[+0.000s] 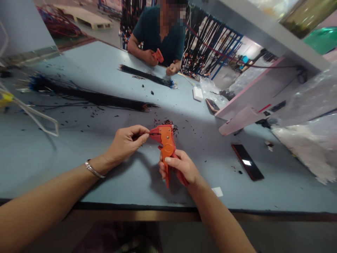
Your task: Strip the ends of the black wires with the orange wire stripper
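Note:
My right hand [180, 167] is wrapped round the handles of a red and orange wire stripper [167, 140], whose jaws point left. Pinched at the jaw tip, my left hand [129, 142] has thumb and forefinger pressed together; what lies between them is too small to make out. Small dark scraps [168, 122] lie in a pile just behind the tool. A long bundle of black wires [100, 98] stretches across the table on the left, its right end behind my left hand.
A person [168, 35] across the table holds a red tool [158, 55] near a second wire bundle [147, 75]. A phone [247, 161] lies at the right, with a white box [197, 93] farther back. A white wire frame [39, 119] stands left; plastic bags [305, 140] lie right.

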The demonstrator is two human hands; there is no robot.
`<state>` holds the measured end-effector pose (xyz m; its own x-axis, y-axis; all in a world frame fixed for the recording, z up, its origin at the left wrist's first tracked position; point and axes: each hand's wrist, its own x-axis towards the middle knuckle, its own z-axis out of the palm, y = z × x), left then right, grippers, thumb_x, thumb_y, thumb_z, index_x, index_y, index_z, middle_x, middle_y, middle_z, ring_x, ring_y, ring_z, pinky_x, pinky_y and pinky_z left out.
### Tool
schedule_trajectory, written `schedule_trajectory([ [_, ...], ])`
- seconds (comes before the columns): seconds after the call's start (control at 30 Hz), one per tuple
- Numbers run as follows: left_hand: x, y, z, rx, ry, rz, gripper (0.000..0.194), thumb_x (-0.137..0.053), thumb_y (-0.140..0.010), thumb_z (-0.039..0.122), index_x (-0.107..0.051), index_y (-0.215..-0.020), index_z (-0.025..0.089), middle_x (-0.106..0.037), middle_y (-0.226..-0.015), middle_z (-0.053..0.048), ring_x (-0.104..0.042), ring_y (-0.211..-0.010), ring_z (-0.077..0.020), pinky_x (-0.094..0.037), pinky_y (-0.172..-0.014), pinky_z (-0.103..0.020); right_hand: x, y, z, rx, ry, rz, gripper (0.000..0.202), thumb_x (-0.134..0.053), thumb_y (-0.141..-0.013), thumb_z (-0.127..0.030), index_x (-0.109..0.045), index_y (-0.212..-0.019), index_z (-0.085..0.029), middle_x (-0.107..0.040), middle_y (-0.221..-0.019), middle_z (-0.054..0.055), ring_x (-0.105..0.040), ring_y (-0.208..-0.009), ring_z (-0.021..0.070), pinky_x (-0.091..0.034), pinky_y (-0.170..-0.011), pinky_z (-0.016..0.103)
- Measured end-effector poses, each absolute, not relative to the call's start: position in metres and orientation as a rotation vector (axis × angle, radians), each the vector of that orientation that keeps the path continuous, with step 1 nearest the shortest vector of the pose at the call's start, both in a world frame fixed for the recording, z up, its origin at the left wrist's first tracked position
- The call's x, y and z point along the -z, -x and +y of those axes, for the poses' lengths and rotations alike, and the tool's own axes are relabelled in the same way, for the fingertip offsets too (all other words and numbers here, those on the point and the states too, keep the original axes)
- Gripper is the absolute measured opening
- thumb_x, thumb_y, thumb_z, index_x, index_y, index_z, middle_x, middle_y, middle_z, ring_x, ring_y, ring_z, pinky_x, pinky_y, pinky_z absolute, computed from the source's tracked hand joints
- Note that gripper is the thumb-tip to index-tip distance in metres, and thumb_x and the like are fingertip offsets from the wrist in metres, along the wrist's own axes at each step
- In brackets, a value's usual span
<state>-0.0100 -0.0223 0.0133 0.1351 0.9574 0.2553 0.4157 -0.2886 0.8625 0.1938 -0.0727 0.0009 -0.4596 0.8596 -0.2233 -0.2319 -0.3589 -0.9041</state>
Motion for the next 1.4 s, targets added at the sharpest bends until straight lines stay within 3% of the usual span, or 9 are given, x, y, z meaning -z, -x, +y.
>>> schedule_trajectory([
  [0.27, -0.013, 0.009, -0.02, -1.073, -1.778, 1.314, 0.021, -0.056, -0.077, 0.035, -0.067, -0.078, 0.017, -0.06, -0.062, 0.001, -0.048, -0.056, -0.0115, -0.04, -0.054, -0.021, 0.003, -0.19, -0.073, -1.905, 0.929, -1.13, 0.026, -0.073, -0.075, -0.034, -0.057, -0.083, -0.015, -0.058, -0.065, -0.001, -0.056, -0.049, 0.0116, -0.046, -0.042, 0.022],
  [0.67, -0.012, 0.012, -0.017, -1.039, -1.846, 1.296, 0.02, -0.052, -0.079, 0.036, -0.061, -0.076, 0.018, -0.055, -0.062, 0.003, -0.048, -0.058, -0.0124, -0.039, -0.057, -0.022, 0.008, -0.184, -0.074, -1.856, 0.919, -1.165, 0.032, -0.073, -0.075, -0.041, -0.054, -0.076, -0.016, -0.057, -0.059, -0.002, -0.055, -0.046, 0.011, -0.046, -0.042, 0.022],
  [1.4, -0.012, 0.017, -0.016, -1.048, -1.824, 1.271, 0.021, -0.052, -0.081, 0.035, -0.061, -0.078, 0.017, -0.057, -0.066, 0.001, -0.049, -0.061, -0.0128, -0.04, -0.058, -0.023, 0.009, -0.171, -0.077, -1.786, 0.908, -1.202, 0.03, -0.068, -0.079, -0.04, -0.053, -0.068, -0.017, -0.056, -0.052, -0.003, -0.05, -0.039, 0.0097, -0.042, -0.036, 0.02],
])
